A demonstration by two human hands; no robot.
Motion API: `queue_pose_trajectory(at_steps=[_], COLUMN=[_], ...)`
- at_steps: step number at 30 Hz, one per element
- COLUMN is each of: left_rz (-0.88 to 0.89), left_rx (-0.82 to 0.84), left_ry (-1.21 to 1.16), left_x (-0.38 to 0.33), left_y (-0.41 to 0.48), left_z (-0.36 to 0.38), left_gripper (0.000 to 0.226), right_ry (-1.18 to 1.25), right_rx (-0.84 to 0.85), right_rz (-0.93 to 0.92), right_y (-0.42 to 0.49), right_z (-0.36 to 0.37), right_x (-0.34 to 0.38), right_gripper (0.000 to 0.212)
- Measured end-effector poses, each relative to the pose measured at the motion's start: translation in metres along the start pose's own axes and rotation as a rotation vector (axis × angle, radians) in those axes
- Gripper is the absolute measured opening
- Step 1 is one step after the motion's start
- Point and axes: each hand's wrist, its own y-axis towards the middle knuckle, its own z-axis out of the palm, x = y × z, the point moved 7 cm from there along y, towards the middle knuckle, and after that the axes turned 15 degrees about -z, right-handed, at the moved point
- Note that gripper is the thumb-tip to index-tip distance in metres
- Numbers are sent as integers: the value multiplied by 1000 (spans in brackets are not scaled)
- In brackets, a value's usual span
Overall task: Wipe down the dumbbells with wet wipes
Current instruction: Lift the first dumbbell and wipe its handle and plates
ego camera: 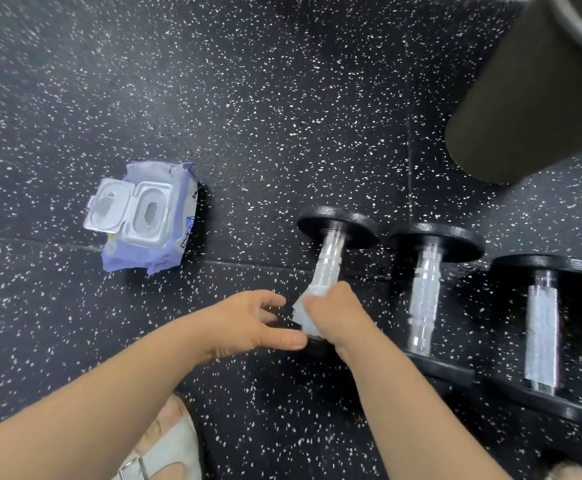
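Speckled floor (248,98): three dumbbells (424,292), one wipe pack (151,216).

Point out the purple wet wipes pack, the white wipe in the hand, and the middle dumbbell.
Purple plastic wet wipes pack (175,233): head view, on its purple wrapper.
White crumpled wipe (305,315): head view, on its exposed edge.
Middle black-and-chrome dumbbell (424,299): head view, on its knurled handle.

Three black dumbbells with knurled chrome handles lie side by side on speckled black floor. A crumpled white wet wipe (308,315) wraps the near end of the leftmost dumbbell (331,251) handle. Middle dumbbell (424,296) and rightmost dumbbell (542,337) lie bare. A purple wipes pack (151,216), lid flipped open, lies well left.
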Motion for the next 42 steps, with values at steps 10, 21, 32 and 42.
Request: queue_pose_trajectory(at_steps=[10,21,32,42], left_rz=[14,-4,-13,-5], left_rx=[-4,9,0,-47], left_ry=[-32,-25,-37,-62], left_x=[14,16,18,28], left_y=[-3,-1,0,-4], left_z=[-14,-18,-20,-31], left_gripper=[119,118,100,109], right_ry=[567,238,535,660], right_rx=[-166,144,173,-33], right_rz=[-24,16,133,49], right_y=[49,20,17,46], right_z=[-13,27,20,0], right_x=[28,-15,-3,27], right_gripper=[35,74,21,30])
